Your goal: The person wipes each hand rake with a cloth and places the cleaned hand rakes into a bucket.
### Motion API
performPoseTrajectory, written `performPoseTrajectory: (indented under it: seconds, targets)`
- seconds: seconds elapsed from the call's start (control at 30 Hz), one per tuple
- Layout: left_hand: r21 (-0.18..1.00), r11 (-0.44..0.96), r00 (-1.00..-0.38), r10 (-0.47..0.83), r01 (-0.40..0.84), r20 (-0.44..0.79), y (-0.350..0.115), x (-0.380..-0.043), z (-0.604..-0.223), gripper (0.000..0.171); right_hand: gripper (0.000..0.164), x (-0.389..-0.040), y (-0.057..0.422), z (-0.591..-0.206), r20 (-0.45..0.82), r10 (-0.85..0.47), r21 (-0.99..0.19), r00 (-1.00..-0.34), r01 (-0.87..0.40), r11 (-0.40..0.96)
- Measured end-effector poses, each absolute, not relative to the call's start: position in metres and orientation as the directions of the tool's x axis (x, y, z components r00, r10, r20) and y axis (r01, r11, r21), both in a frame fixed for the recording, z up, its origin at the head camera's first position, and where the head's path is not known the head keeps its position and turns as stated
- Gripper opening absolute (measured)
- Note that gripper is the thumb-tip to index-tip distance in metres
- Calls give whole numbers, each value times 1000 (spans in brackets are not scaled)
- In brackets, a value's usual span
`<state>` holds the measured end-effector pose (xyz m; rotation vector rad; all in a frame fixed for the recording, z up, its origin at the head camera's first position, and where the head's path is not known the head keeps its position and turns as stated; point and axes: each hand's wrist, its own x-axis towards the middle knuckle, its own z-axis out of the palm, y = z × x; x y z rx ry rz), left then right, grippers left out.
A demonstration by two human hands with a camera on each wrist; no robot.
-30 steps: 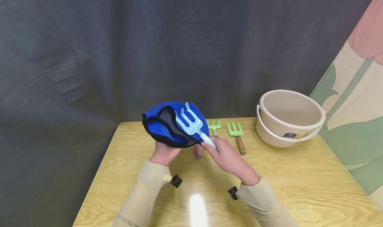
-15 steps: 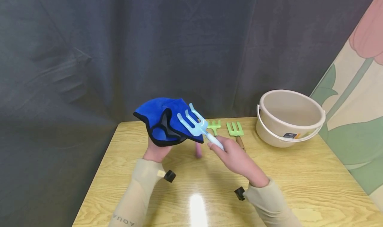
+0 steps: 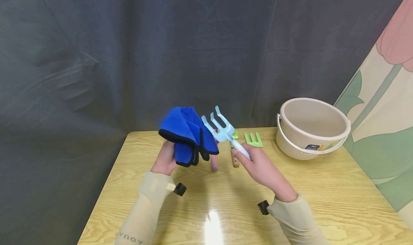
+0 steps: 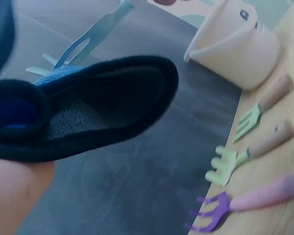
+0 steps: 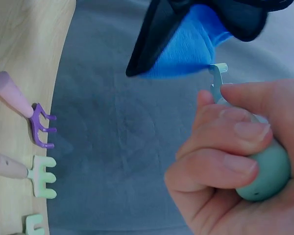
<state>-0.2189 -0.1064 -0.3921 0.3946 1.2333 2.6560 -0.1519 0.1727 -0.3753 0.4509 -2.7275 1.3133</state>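
In the head view my left hand (image 3: 164, 160) holds up a folded blue cloth (image 3: 180, 125) with black edging; its fingers are hidden behind the fabric. The left wrist view shows a dark edged fold of the cloth (image 4: 112, 103) close up. My right hand (image 3: 261, 166) grips the pale handle of a light blue hand fork (image 3: 226, 131), its prongs pointing up and left beside the cloth's right edge. In the right wrist view the fingers (image 5: 220, 142) curl round the rounded handle end, and a prong tip overlaps the cloth.
Behind the hands on the wooden table (image 3: 226, 205) lie a purple garden fork (image 4: 218, 210) with a pink handle, a green rake (image 4: 228, 165) and a green fork (image 3: 253, 140), both wooden-handled. A beige bucket (image 3: 297, 141) stands at the right. Dark curtain (image 3: 206, 51) hangs behind.
The cloth has been turned and folded over, so its blue side faces up. Both hands have drawn apart; the fork has moved right, off the cloth.
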Motion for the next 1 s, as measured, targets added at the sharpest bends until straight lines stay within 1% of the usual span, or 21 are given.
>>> performPoseTrajectory:
  seconds: [0.07, 0.13, 0.3, 0.37, 0.43, 0.53, 0.6, 0.7, 0.8, 1.0]
  targets:
    - [860, -510, -956, 238, 26, 171, -107, -222, -392, 26, 28, -152, 177, -374, 201, -211, -745, -957, -289, 600]
    - [920, -388, -964, 215, 64, 158, -108, -224, -390, 29, 29, -152, 181, -373, 204, -197, -741, -959, -283, 609]
    - [994, -88, -987, 141, 68, 80, -107, -228, -384, 43, 30, -151, 192, -371, 198, -175, -745, -965, -264, 613]
    - [997, 34, -991, 113, 73, 69, -106, -229, -383, 46, 30, -151, 195, -371, 198, -170, -750, -965, -261, 608]
    - [979, 184, -994, 84, 88, 74, -106, -229, -383, 48, 29, -151, 199, -371, 206, -165, -751, -964, -264, 605]
    - [920, 385, -997, 54, 79, 63, -106, -227, -382, 55, 27, -151, 203, -371, 217, -150, -741, -965, -263, 617]
    - [878, 475, -998, 38, 56, 43, -107, -226, -381, 60, 27, -151, 207, -370, 225, -138, -732, -964, -261, 630]
    - [863, 505, -1000, 25, 2, -12, -108, -225, -380, 67, 29, -151, 213, -368, 223, -119, -720, -968, -245, 649]
    - [873, 488, -999, 19, -27, -42, -109, -225, -381, 68, 32, -152, 221, -365, 210, -97, -711, -973, -220, 668]
    - [903, 429, -999, 17, -32, -44, -112, -229, -384, 73, 34, -152, 242, -355, 241, -37, -673, -970, -195, 713]
